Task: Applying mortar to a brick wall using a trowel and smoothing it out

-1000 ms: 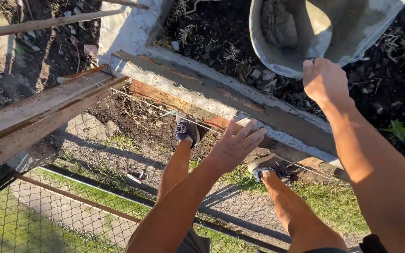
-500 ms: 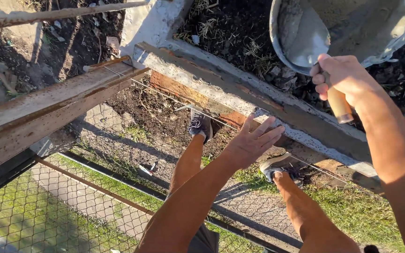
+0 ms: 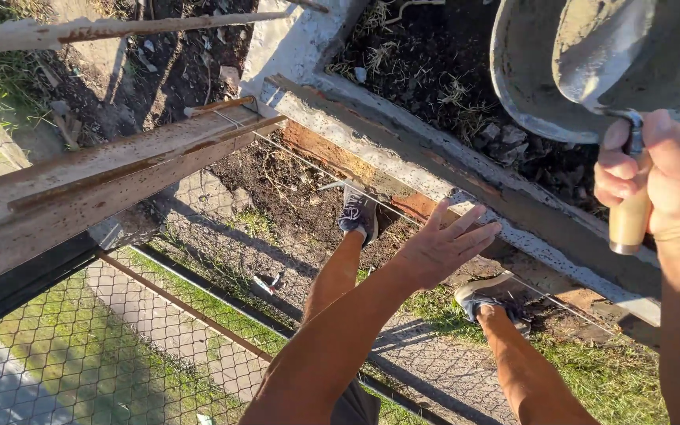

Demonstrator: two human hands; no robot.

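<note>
My right hand (image 3: pixel 659 177) grips the wooden handle of a trowel (image 3: pixel 630 219) at the right edge of the head view. Its metal blade (image 3: pixel 600 67), smeared with grey mortar, points into a grey bucket (image 3: pixel 529 94) of wet mortar resting on dark soil. My left hand (image 3: pixel 444 245) is held out empty with fingers spread, hovering over the grey concrete wall top (image 3: pixel 466 185) that runs diagonally across the view. My two legs and grey shoes (image 3: pixel 358 214) stand on the ground below.
A long weathered timber plank (image 3: pixel 104 189) crosses the left side. A taut string line (image 3: pixel 371 193) runs along the wall. A wooden tool handle (image 3: pixel 120 30) lies at the top left. Wire mesh fencing (image 3: pixel 120 346) lies on the grass at lower left.
My right hand went from the bucket's rim to gripping the trowel handle. The view shifted left relative to the bucket. My left hand stays spread above the wall.
</note>
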